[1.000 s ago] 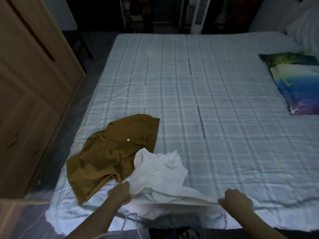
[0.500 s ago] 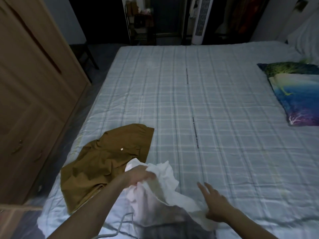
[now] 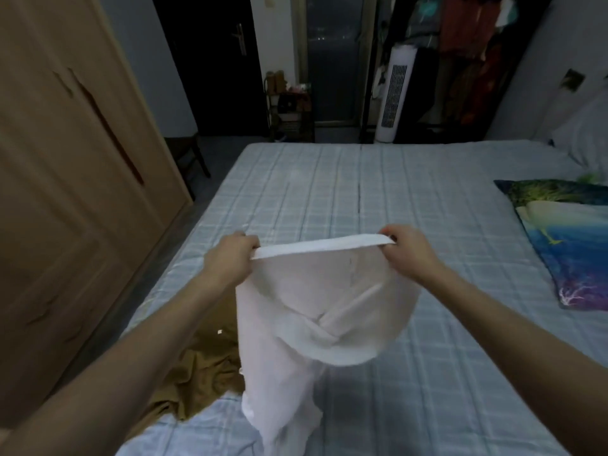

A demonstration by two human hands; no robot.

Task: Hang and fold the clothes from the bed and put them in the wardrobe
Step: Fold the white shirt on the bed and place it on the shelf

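A white garment [image 3: 316, 311] hangs in the air above the bed [image 3: 378, 199], stretched by its top band. My left hand [image 3: 230, 258] grips the band's left end and my right hand [image 3: 408, 251] pinches its right end. The cloth droops down to the bed's near edge. A brown garment [image 3: 200, 366] lies crumpled on the bed at the lower left, partly hidden behind my left forearm and the white cloth. The wooden wardrobe [image 3: 65, 199] stands to the left with its doors closed.
A colourful pillow [image 3: 566, 238] lies at the bed's right side, with a white pillow [image 3: 585, 136] behind it. Beyond the bed stand a white tower fan [image 3: 393, 97], a small cluttered shelf [image 3: 289, 106] and a rack of hanging clothes [image 3: 467, 54]. A narrow floor strip runs between wardrobe and bed.
Both hands have lifted the white garment off the bed and now hold it spread by its top band. My right hand, open before, now pinches the cloth. The view has tilted up.
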